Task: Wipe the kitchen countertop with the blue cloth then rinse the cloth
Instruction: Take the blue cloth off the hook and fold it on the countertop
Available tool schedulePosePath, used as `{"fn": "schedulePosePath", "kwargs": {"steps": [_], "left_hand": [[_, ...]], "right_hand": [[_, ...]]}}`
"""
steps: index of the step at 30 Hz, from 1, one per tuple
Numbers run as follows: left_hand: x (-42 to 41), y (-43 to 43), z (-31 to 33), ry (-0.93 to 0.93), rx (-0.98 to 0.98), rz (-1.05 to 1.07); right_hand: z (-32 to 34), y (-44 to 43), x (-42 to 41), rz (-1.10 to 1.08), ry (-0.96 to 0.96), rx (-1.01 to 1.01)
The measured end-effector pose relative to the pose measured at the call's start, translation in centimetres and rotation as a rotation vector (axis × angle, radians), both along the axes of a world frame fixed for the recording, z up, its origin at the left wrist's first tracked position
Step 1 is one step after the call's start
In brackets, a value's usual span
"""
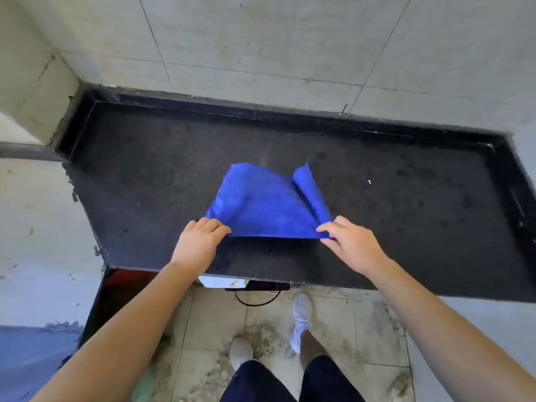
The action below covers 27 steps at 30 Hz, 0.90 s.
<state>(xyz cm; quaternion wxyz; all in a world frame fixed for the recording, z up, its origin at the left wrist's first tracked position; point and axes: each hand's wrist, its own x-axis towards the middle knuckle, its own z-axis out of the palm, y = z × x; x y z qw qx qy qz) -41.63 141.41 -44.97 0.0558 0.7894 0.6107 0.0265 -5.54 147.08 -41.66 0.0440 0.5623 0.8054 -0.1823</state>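
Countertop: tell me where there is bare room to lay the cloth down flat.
The dark countertop is bare left of the blue cloth up to the wall corner, and right of it toward the raised black edge. Only the middle front is taken, where the left hand and right hand pinch the cloth.

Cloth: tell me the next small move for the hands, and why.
Probably lower both hands and lay the cloth flat on the countertop. The left hand and right hand each pinch a near corner, the near edge is lifted clear of the surface, and the far right corner curls over. Flattened, it would give more contact for wiping.
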Motion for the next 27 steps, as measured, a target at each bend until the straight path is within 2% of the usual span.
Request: {"fn": "schedulePosePath", "kwargs": {"steps": [3,5,7,11,15,19,24,27], "left_hand": [[1.8,-1.7,-3.8,0.067,-0.483,0.046],[2.5,-1.9,-4.7,0.025,-0.613,0.154],[2.5,-1.0,-4.8,-0.031,-0.539,0.245],[2.0,2.8,-5.6,-0.089,-0.293,0.326],[4.5,6.9,-6.9,-0.079,-0.292,0.353],[7.1,8.9,-9.3,-0.042,-0.411,0.393],[5.5,9.7,-11.5,0.061,-0.399,0.425],[5.3,9.8,-11.6,0.049,-0.397,0.399]], "right_hand": [[-4.8,-0.5,0.1,0.156,-0.167,-0.329],[-6.0,0.5,-0.2,0.179,-0.164,-0.42],[-6.6,2.7,-0.7,0.124,-0.098,-0.38],[-7.8,8.2,-2.2,0.057,0.01,-0.119],[-10.3,10.8,-4.4,0.086,0.033,0.049],[-12.8,11.2,-4.8,0.159,-0.098,0.033],[-13.3,12.3,-0.3,0.041,-0.315,0.009],[-12.7,12.7,1.0,0.076,-0.321,-0.025]]}}
